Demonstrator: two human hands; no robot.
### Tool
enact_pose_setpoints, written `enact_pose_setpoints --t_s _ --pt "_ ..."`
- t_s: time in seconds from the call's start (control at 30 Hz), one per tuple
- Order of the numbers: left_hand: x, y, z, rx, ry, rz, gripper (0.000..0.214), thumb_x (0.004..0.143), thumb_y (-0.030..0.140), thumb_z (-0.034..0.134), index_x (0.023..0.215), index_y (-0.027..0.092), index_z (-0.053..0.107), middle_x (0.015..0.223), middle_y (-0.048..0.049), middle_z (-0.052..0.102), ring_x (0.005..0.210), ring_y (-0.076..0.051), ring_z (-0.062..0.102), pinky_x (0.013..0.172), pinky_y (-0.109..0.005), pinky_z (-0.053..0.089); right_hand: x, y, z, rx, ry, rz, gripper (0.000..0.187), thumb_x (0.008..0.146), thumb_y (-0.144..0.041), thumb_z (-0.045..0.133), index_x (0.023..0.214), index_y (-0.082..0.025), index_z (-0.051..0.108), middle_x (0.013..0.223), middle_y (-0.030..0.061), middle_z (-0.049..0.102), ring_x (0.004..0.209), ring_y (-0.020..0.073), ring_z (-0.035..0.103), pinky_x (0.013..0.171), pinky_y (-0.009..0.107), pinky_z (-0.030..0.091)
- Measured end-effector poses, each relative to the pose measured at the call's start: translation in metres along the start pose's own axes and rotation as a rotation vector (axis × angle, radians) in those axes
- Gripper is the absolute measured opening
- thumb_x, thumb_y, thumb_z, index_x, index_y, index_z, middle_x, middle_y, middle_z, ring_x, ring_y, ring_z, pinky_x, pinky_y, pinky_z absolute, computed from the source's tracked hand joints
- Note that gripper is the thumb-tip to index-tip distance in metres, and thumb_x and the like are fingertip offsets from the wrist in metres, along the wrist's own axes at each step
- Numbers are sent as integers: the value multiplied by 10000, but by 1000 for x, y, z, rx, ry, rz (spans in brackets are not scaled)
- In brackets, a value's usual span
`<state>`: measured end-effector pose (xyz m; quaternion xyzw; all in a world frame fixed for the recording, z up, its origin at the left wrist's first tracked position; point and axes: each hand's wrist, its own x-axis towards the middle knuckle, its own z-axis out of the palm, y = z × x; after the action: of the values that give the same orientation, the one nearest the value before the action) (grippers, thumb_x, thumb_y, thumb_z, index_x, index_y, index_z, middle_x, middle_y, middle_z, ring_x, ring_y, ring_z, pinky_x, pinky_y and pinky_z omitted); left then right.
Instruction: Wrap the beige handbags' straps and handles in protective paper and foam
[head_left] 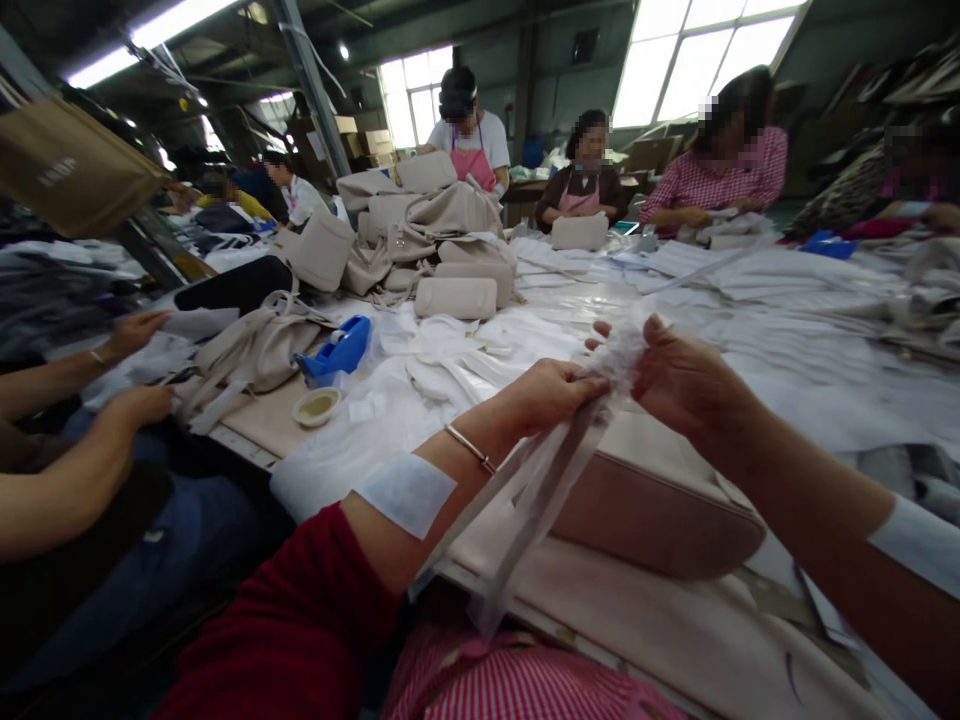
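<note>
My left hand (559, 392) pinches a beige bag strap (551, 480) that is sheathed in thin translucent wrapping (517, 540). The strap slants down from my fingers toward my lap. Bunched white wrapping (626, 355) lies between my hands, and my right hand (679, 380) curls round its top end with the thumb up. Some right fingertips show behind the wrapping. Below both hands a beige handbag (652, 505) lies on its side at the table edge, its upper part hidden by my hands and the wrapping.
A blue tape dispenser (337, 350) and a small round dish (316, 406) stand left. Beyond is a heap of beige bags (427, 230). White wrapping sheets (787, 290) cover much of the table. A co-worker's hands (139, 400) work close on the left; several people sit or stand opposite.
</note>
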<state>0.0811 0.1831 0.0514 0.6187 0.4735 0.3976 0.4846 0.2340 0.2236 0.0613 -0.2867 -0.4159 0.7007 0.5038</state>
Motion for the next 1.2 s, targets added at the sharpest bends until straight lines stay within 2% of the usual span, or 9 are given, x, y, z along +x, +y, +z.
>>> enact_pose_setpoints --t_s 0.1,0.2,0.4,0.5,0.6,0.67,0.83,1.07,1.2 --pt "3 7 0 -57 42 14 277 842 351 614 702 118 665 587 13 588 523 -88 463 517 -215 367 -12 6 6 35 -46 186 246 791 -421 722 892 -197 704 870 78 758 774 244 707 671 371 610" --pt "2 12 -1 -58 3 41 257 812 323 654 661 116 641 587 22 558 523 -72 429 502 -204 336 -15 12 15 22 20 248 126 779 -270 729 851 -168 715 785 72 752 698 224 699 643 340 612" --pt "-28 1 -14 -91 -257 -89 439 757 539 707 726 103 675 602 9 592 508 -76 467 494 -205 349 -4 -7 15 96 140 45 152 921 -165 538 844 -151 668 886 84 768 827 210 743 727 343 634" --pt "-30 -3 -6 -120 -219 -134 489 764 588 667 728 102 693 643 -46 673 557 -132 579 546 -240 448 -8 -2 19 111 97 18 162 942 -172 514 862 -155 652 866 75 767 814 203 744 722 354 637" --pt "-21 2 5 -81 -138 -4 428 791 530 660 748 109 719 757 -93 729 708 -177 649 656 -258 503 -18 9 24 81 63 23 171 943 -171 515 853 -141 657 781 79 756 729 190 732 682 338 633" --pt "-18 5 5 6 -117 44 406 798 509 666 735 112 717 728 -71 707 678 -156 616 616 -238 472 -20 8 23 41 70 -25 155 931 -170 535 853 -133 663 770 85 754 714 193 728 684 341 630" --pt "-30 -3 -11 43 -278 -14 480 831 570 615 678 117 658 579 16 559 511 -84 448 493 -217 328 -12 -14 8 -16 137 -178 112 909 -183 565 876 -153 668 831 71 761 807 212 735 746 385 624" --pt "-20 2 9 -165 -131 -110 345 873 417 614 754 104 696 681 -69 720 605 -151 651 611 -255 513 -15 8 11 -33 76 -161 80 857 -237 664 880 -161 669 811 66 759 809 215 735 730 356 615" --pt "-12 8 18 -144 -56 -69 295 899 335 592 736 107 683 654 -65 719 561 -131 644 577 -230 497 -15 5 6 16 54 -102 120 831 -246 693 927 -182 661 878 59 764 841 208 730 771 368 613"
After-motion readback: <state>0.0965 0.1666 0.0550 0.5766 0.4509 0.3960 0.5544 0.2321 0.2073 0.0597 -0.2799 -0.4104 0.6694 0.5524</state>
